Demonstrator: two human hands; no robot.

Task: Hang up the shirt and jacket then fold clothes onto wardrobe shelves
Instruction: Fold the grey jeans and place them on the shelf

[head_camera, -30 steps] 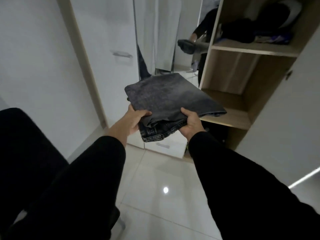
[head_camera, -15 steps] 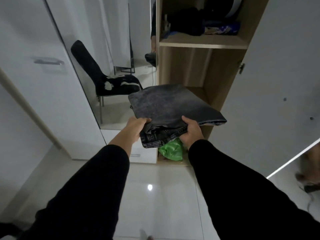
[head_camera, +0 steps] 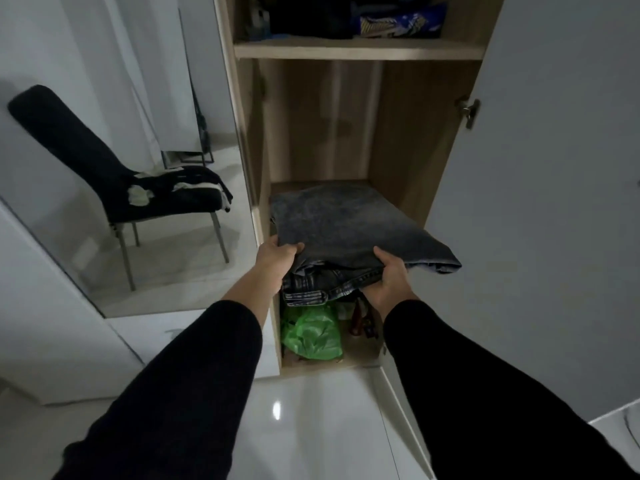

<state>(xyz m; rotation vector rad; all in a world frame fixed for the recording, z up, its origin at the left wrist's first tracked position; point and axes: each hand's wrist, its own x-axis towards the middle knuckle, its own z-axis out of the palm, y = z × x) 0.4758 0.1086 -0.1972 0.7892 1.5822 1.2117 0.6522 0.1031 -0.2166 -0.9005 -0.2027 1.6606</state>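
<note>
A folded stack of dark grey jeans (head_camera: 346,226) lies flat between my hands, its far end reaching into the middle compartment of the open wooden wardrobe (head_camera: 408,133). My left hand (head_camera: 275,259) grips the stack's near left corner, thumb on top. My right hand (head_camera: 391,275) grips the near right edge, thumb on top and fingers underneath. The shelf under the jeans is hidden, so I cannot tell whether the stack rests on it. The upper shelf (head_camera: 356,50) holds dark clothes and a blue patterned item (head_camera: 398,20).
A green plastic bag (head_camera: 311,332) and small items sit in the bottom compartment. The white wardrobe door (head_camera: 554,202) stands open on the right. A mirror panel on the left reflects a black chair (head_camera: 114,181) with clothes on it. The floor is glossy white tile.
I have come closer to the wardrobe and the view has swung to face it. The jeans have moved forward from in front of the compartment into its opening. Both grips are unchanged.
</note>
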